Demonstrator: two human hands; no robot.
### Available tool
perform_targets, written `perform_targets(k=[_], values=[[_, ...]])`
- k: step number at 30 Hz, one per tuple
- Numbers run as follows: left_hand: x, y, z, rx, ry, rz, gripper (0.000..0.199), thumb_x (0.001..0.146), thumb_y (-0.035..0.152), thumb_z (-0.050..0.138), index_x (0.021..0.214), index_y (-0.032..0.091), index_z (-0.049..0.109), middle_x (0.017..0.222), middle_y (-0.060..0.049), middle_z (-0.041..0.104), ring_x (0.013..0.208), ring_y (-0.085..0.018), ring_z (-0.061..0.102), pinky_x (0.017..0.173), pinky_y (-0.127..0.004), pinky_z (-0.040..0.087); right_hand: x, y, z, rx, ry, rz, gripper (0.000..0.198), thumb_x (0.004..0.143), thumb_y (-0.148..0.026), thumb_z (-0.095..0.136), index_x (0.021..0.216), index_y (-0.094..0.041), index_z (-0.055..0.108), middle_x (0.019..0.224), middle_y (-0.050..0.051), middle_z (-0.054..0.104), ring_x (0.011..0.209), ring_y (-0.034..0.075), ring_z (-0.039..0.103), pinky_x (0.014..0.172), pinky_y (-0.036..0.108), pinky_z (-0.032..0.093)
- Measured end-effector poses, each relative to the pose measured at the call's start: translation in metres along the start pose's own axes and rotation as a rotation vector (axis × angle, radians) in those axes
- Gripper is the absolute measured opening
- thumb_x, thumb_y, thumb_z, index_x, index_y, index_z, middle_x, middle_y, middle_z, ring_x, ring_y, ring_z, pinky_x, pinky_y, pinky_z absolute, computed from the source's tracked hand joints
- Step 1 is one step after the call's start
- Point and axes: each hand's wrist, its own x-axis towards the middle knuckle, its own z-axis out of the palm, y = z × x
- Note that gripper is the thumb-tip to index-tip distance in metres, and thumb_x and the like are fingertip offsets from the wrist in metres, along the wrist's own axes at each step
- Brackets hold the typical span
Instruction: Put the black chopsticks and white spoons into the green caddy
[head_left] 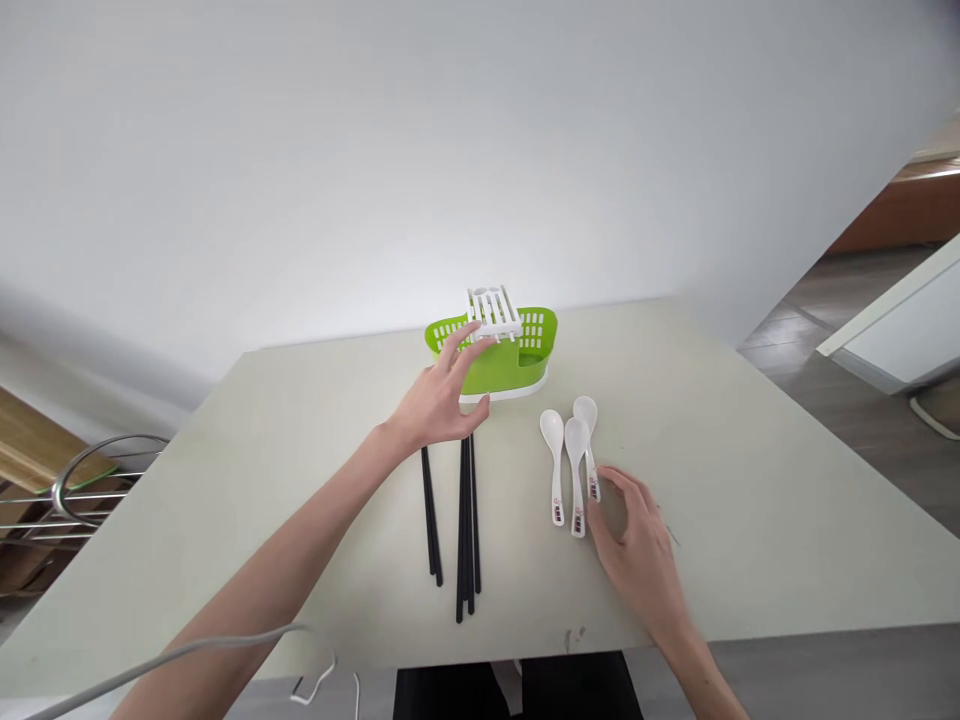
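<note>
My left hand is at the front left of a green basket with a white base. Its fingers are spread, with the fingertips by the white slatted rack on top and the thumb low by the base; whether they press on it I cannot tell. Three white spoons lie on the table, bowls pointing away from me. My right hand has thumb and index finger at the handle end of the rightmost spoon, which still rests flat. Several black chopsticks lie in two groups below my left hand.
The pale table meets a white wall behind the basket. A grey cable crosses in front of my left forearm. Off the table's left side stand a metal rack and a wooden board.
</note>
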Motion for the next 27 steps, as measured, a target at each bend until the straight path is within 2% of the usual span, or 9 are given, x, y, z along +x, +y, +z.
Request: perform_targets(k=[3, 8, 11, 13, 15, 18, 20, 22, 27], values=[[0.001, 0.001, -0.002, -0.024, -0.019, 0.021, 0.072, 0.093, 0.036, 0.057, 0.159, 0.03, 0.03, 0.167, -0.02, 0.03, 0.094, -0.026, 0.069, 0.065, -0.04, 0.062, 0.0, 0.0, 0.0, -0.001, 0.004, 0.001, 0.037, 0.103, -0.048, 0.048, 0.133, -0.028, 0.056, 0.142, 0.011, 0.061, 0.13, 0.031, 0.058, 0.103, 0.049, 0.049], [-0.003, -0.002, -0.007, -0.06, -0.019, 0.061, 0.07, 0.097, 0.033, 0.053, 0.161, 0.031, 0.027, 0.169, -0.017, 0.03, 0.126, -0.034, 0.062, 0.075, -0.042, 0.064, 0.0, 0.0, 0.0, 0.013, -0.006, 0.005, 0.037, 0.103, -0.048, 0.049, 0.134, -0.028, 0.056, 0.142, 0.011, 0.06, 0.132, 0.031, 0.056, 0.104, 0.05, 0.048], [-0.014, -0.009, -0.008, -0.05, 0.023, 0.077, 0.063, 0.1, 0.031, 0.05, 0.16, 0.029, 0.03, 0.167, -0.015, 0.035, 0.14, -0.033, 0.053, 0.096, -0.048, 0.06, 0.001, 0.0, 0.0, 0.01, -0.006, 0.01, 0.037, 0.103, -0.047, 0.049, 0.133, -0.027, 0.056, 0.142, 0.011, 0.06, 0.132, 0.031, 0.056, 0.105, 0.05, 0.047], [-0.027, -0.017, -0.006, -0.029, 0.129, 0.046, 0.056, 0.101, 0.03, 0.051, 0.155, 0.027, 0.036, 0.163, -0.016, 0.04, 0.143, -0.032, 0.05, 0.109, -0.052, 0.052, 0.001, 0.001, 0.0, 0.004, -0.003, 0.007, 0.037, 0.102, -0.047, 0.05, 0.133, -0.027, 0.056, 0.141, 0.011, 0.06, 0.131, 0.03, 0.057, 0.105, 0.049, 0.047], [-0.043, -0.027, 0.001, -0.016, 0.276, -0.079, 0.047, 0.101, 0.03, 0.052, 0.147, 0.024, 0.043, 0.152, -0.017, 0.049, 0.133, -0.03, 0.058, 0.11, -0.051, 0.05, 0.001, 0.001, 0.0, -0.001, 0.002, 0.004, 0.037, 0.102, -0.046, 0.05, 0.133, -0.027, 0.057, 0.141, 0.011, 0.061, 0.131, 0.03, 0.057, 0.105, 0.049, 0.047], [-0.072, -0.04, 0.014, -0.061, 0.379, -0.368, 0.03, 0.1, 0.032, 0.051, 0.129, 0.022, 0.052, 0.111, -0.01, 0.064, 0.094, -0.022, 0.067, 0.09, -0.041, 0.056, 0.001, 0.0, 0.0, -0.005, 0.007, 0.013, 0.036, 0.102, -0.046, 0.05, 0.132, -0.027, 0.057, 0.141, 0.01, 0.061, 0.131, 0.03, 0.057, 0.106, 0.049, 0.047], [-0.091, -0.042, 0.024, -0.136, 0.296, -0.535, 0.02, 0.1, 0.035, 0.05, 0.116, 0.023, 0.052, 0.081, 0.001, 0.058, 0.072, -0.018, 0.061, 0.072, -0.034, 0.052, 0.001, -0.001, 0.0, -0.009, 0.01, 0.022, 0.036, 0.101, -0.046, 0.051, 0.131, -0.027, 0.058, 0.141, 0.011, 0.061, 0.131, 0.03, 0.057, 0.105, 0.048, 0.047], [-0.108, -0.037, 0.032, -0.186, 0.168, -0.647, 0.016, 0.099, 0.038, 0.05, 0.109, 0.025, 0.048, 0.067, 0.007, 0.048, 0.06, -0.017, 0.054, 0.062, -0.031, 0.045, 0.001, -0.001, 0.001, -0.013, 0.015, 0.029, 0.037, 0.101, -0.047, 0.051, 0.131, -0.027, 0.059, 0.141, 0.01, 0.061, 0.131, 0.03, 0.057, 0.104, 0.047, 0.048], [-0.139, -0.01, 0.041, -0.08, 0.043, -0.745, 0.023, 0.098, 0.045, 0.051, 0.108, 0.026, 0.043, 0.066, 0.009, 0.044, 0.055, -0.017, 0.049, 0.056, -0.03, 0.038, 0.0, 0.002, 0.001, -0.025, 0.02, 0.03, 0.04, 0.1, -0.048, 0.052, 0.133, -0.027, 0.059, 0.141, 0.01, 0.061, 0.129, 0.029, 0.058, 0.102, 0.046, 0.049]])
